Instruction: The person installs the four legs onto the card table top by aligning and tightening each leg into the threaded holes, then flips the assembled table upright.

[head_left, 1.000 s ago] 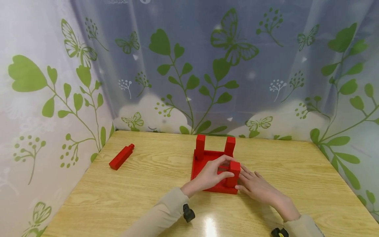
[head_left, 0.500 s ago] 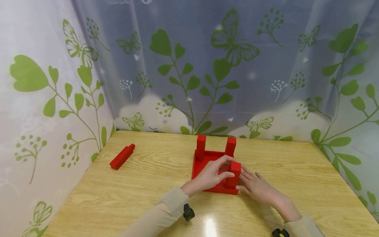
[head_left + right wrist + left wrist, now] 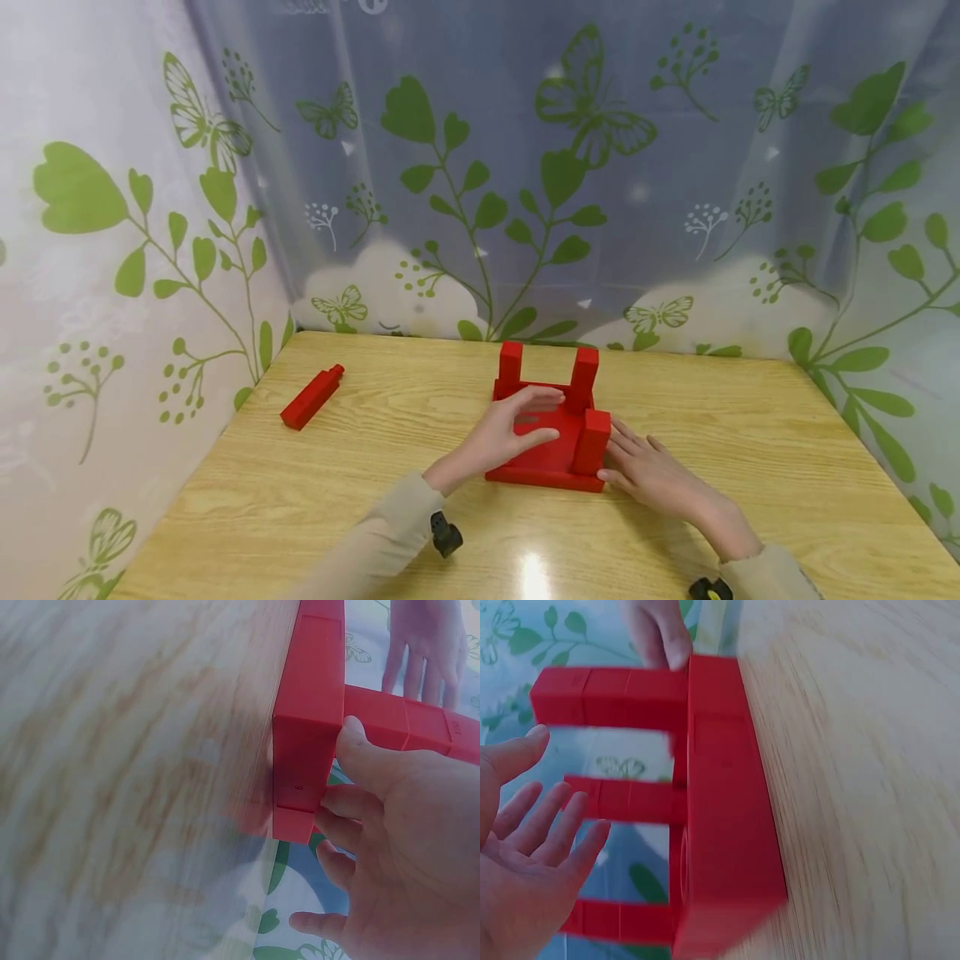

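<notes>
A red square base with a raised rim (image 3: 540,479) lies on the wooden table, like a small upturned table. Three red legs stand up from it: one at the near right corner (image 3: 592,446), one at the far right (image 3: 583,379) and one at the far left (image 3: 510,367). My left hand (image 3: 489,440) hovers over the base's left part, fingers spread and holding nothing; it hides the near left corner's inside. My right hand (image 3: 654,477) rests against the base's right side beside the near right leg, its thumb (image 3: 354,742) at the corner and fingers along the wall.
A loose red leg (image 3: 311,398) with a narrow peg at one end lies at the table's far left. A patterned curtain (image 3: 480,167) hangs behind the table and along both sides.
My left hand has let go of the near right leg and moved left, off it and over the base. The right hand has stayed in place against the base's side.
</notes>
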A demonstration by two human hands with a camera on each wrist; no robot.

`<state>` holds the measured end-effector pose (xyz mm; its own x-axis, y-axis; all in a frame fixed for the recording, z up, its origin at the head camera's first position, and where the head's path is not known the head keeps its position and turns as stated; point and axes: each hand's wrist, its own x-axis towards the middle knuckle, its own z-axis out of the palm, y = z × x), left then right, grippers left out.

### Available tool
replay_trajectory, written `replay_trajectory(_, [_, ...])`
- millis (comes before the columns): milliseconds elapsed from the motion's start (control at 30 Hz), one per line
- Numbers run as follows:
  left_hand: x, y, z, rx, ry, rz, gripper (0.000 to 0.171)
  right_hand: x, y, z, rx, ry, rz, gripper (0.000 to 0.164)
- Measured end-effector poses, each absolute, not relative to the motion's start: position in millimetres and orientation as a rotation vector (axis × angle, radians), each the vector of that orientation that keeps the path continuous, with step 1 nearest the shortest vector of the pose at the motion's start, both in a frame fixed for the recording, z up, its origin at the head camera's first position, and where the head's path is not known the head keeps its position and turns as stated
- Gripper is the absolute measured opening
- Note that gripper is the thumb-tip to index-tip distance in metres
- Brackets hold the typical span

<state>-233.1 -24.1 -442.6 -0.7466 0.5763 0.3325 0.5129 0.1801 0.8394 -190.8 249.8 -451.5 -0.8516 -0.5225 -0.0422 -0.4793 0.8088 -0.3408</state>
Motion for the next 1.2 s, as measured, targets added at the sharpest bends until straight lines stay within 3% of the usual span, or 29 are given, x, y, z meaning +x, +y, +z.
replay_trajectory(567, [-254,-142,-449,0.748,2.611,1.817,0.051,-190,250,-452,-0.793,2.861,-0.458,0.067])
replay_trajectory(1200, [-253,-265,-454,0.398,2.996,1.528,0.051,-191,251,-454,-0.785,2.858,-0.452,0.068])
